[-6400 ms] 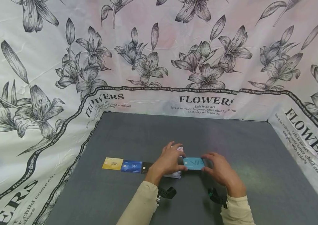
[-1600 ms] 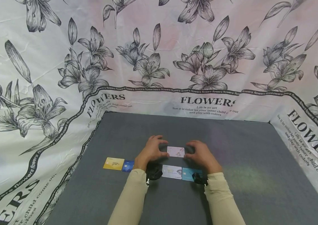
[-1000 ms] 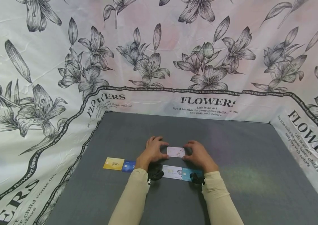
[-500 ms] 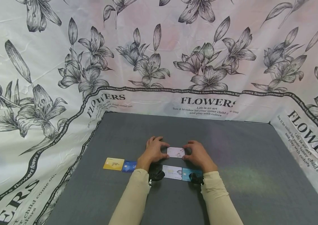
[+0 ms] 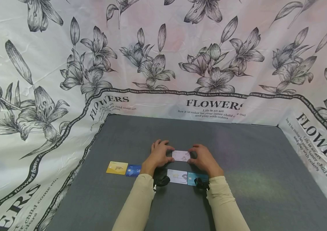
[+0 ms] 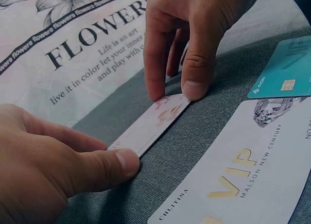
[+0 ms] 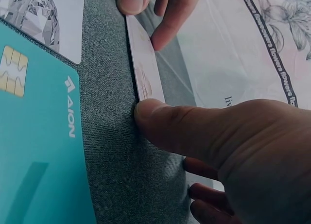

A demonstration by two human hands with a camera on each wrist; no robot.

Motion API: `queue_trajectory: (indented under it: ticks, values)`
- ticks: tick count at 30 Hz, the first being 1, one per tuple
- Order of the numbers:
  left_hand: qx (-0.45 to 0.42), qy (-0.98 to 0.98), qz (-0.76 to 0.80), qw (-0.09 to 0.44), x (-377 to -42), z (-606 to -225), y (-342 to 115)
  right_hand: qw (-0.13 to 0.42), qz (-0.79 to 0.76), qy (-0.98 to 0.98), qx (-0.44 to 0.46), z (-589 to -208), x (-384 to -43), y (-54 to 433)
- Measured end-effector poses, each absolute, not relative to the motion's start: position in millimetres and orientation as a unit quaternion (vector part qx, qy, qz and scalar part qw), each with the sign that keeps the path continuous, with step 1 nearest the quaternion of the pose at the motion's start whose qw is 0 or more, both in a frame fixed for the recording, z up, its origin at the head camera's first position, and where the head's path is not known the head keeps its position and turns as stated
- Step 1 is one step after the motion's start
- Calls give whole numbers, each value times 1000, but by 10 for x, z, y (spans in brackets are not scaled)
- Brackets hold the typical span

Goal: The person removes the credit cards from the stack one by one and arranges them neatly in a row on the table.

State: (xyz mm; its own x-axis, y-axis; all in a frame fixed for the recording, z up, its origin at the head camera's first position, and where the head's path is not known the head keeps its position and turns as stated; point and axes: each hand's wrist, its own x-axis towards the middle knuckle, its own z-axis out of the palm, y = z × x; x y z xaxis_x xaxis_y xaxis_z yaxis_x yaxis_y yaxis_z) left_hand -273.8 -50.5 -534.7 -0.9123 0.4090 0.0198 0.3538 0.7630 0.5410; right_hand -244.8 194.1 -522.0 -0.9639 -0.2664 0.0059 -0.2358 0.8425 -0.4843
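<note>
A pale pink card with a reddish floral print lies flat behind a row of cards. At its left end, my left hand pinches the corners between thumb and index finger. My right hand pinches the right end the same way; in the right wrist view its thumb presses the near corner. Just in front lie a white VIP card with a diamond picture and a teal card, the latter partly covered by the right wrist camera.
Farther left in the row are a yellow card and a blue card, its right part hidden by my left wrist. Everything lies on a dark grey cloth-covered table. White floral sheeting stands around its back and sides.
Earlier both hands held the teal card at the right; it now lies in the row beside the white card. Both hands have moved back to the pink card and since stayed nearly still.
</note>
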Motion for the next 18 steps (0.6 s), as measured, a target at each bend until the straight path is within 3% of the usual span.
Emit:
queue_trajectory:
  ticks: [18]
  values:
    - [208,940,263,63,-2720,-5274,-443,18,-245,958,-147,-5181,-2443,2019]
